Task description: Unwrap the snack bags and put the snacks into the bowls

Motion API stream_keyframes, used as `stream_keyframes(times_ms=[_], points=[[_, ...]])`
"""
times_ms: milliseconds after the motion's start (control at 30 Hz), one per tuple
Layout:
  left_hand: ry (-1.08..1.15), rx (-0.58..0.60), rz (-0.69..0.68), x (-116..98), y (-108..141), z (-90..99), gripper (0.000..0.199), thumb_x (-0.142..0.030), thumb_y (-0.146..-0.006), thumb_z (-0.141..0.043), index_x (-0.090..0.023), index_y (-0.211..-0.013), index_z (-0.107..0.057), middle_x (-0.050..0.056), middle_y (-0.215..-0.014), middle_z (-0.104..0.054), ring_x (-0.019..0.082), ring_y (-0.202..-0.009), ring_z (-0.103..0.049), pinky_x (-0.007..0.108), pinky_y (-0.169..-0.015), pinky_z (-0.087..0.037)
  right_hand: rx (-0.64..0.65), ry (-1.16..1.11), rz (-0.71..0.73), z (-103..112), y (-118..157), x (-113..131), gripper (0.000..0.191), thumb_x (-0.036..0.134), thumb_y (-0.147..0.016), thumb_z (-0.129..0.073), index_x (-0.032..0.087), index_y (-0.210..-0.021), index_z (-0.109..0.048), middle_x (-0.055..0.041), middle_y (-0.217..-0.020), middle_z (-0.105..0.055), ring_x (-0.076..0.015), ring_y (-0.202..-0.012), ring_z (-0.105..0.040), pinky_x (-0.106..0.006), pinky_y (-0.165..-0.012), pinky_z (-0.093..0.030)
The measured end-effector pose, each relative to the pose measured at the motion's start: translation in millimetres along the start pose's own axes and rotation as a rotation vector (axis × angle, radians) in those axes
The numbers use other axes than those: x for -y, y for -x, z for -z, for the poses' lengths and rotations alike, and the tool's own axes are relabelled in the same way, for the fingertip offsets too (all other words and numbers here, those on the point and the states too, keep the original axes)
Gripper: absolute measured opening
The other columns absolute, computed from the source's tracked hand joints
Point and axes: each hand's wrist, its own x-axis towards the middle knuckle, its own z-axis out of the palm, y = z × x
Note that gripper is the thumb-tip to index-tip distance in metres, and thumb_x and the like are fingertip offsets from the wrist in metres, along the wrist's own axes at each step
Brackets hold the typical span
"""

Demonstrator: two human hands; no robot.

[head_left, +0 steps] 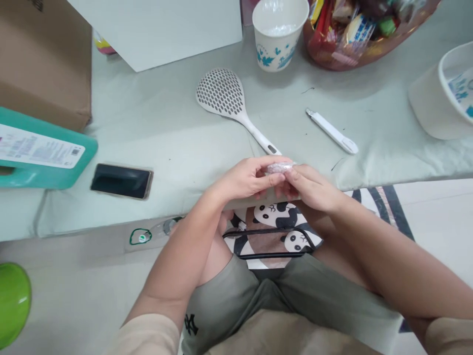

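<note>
A small bundle of clear, crinkled plastic (280,167) is held between both hands at the table's front edge. My left hand (254,176) grips its left side, thumb below and fingers above. My right hand (312,185) pinches the right side, its fingertips meeting those of my left hand. Just beyond them lies a white slotted skimmer (221,93), its handle end close to my fingers. A white utility knife (332,131) rests on the table to the right. Behind the skimmer stands a paper cup (279,49) with clear plastic inside.
On the left are a phone (121,181), a green jug (44,148) and a cardboard box (44,64). A white board (166,29) lies at the back. A red basket of snacks (343,54) and another paper cup (436,98) stand on the right.
</note>
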Motion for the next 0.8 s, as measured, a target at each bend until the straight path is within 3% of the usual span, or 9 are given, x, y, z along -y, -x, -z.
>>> stream_keyframes(times_ms=[133,233,367,433,533,633,700,800], points=[[-0.095,-0.067,-0.055,7,-3,8.7,0.051,-0.057,-0.089,-0.071,-0.025,-0.129,-0.074,0.005,-0.095,-0.075,0.014,-0.068,-0.065,0.023,-0.058,-0.053,-0.216,0.117,0.010,-6,-5,10,0.073,0.084,-0.094,-0.041,0.020,-0.063,-0.058,-0.0009,-0.056,-0.051,-0.0129,-0.054,-0.047,-0.028,-0.056,-0.041],[-0.192,-0.156,-0.105,10,-5,15.8,0.051,-0.059,-0.092,-0.064,-0.021,-0.125,-0.072,0.010,-0.110,-0.073,0.018,-0.083,-0.070,0.027,-0.068,-0.058,-0.320,0.094,0.037,-10,-10,16,0.058,0.075,-0.092,-0.057,0.020,-0.073,-0.063,-0.0010,-0.064,-0.058,-0.0132,-0.060,-0.051,-0.027,-0.059,-0.043],[-0.339,-0.421,-0.433,9,-6,22.2,0.052,-0.044,-0.088,-0.071,-0.022,-0.134,-0.066,0.016,-0.147,-0.059,0.028,-0.128,-0.064,0.039,-0.097,-0.060,-0.397,0.082,0.008,-15,-19,19,0.052,0.068,-0.089,-0.066,0.021,-0.069,-0.058,0.0000,-0.064,-0.056,-0.0127,-0.060,-0.049,-0.026,-0.057,-0.041],[-0.399,-0.430,-0.549,7,-4,23.0,0.039,-0.039,-0.094,-0.063,-0.023,-0.129,-0.070,0.013,-0.145,-0.064,0.027,-0.137,-0.059,0.043,-0.112,-0.052,-0.416,0.076,0.004,-16,-23,19,0.054,0.068,-0.091,-0.063,0.021,-0.067,-0.056,0.0006,-0.061,-0.054,-0.0119,-0.058,-0.048,-0.026,-0.056,-0.040],[-0.325,-0.286,-0.402,3,-1,21.0,0.041,-0.043,-0.102,-0.050,-0.018,-0.125,-0.073,0.010,-0.125,-0.077,0.024,-0.119,-0.070,0.039,-0.109,-0.053,-0.424,0.073,0.071,-17,-25,16,0.053,0.068,-0.094,-0.060,0.021,-0.069,-0.056,0.0005,-0.061,-0.057,-0.0122,-0.058,-0.051,-0.027,-0.059,-0.042],[-0.125,-0.191,-0.214,2,-1,17.7,0.055,-0.054,-0.099,-0.055,-0.015,-0.136,-0.066,0.011,-0.116,-0.078,0.023,-0.104,-0.072,0.034,-0.094,-0.056,-0.467,0.099,0.112,-16,-25,9,0.042,0.062,-0.096,-0.061,0.022,-0.083,-0.059,0.0017,-0.064,-0.059,-0.0129,-0.059,-0.054,-0.028,-0.059,-0.044],[0.010,-0.181,-0.187,1,-3,15.9,0.056,-0.054,-0.094,-0.064,-0.014,-0.134,-0.067,0.011,-0.113,-0.077,0.023,-0.101,-0.072,0.034,-0.089,-0.055,-0.520,0.102,0.091,-16,-26,5,0.035,0.057,-0.094,-0.065,0.024,-0.101,-0.058,0.0039,-0.067,-0.059,-0.0129,-0.057,-0.054,-0.027,-0.057,-0.043],[0.197,-0.239,-0.154,0,-8,15.0,0.051,-0.046,-0.087,-0.074,-0.015,-0.127,-0.069,0.011,-0.109,-0.076,0.023,-0.096,-0.071,0.034,-0.087,-0.055,-0.566,0.168,0.038,-15,-31,5,0.043,0.049,-0.090,-0.070,0.025,-0.120,-0.052,0.0069,-0.068,-0.055,-0.0129,-0.055,-0.051,-0.028,-0.055,-0.043]])
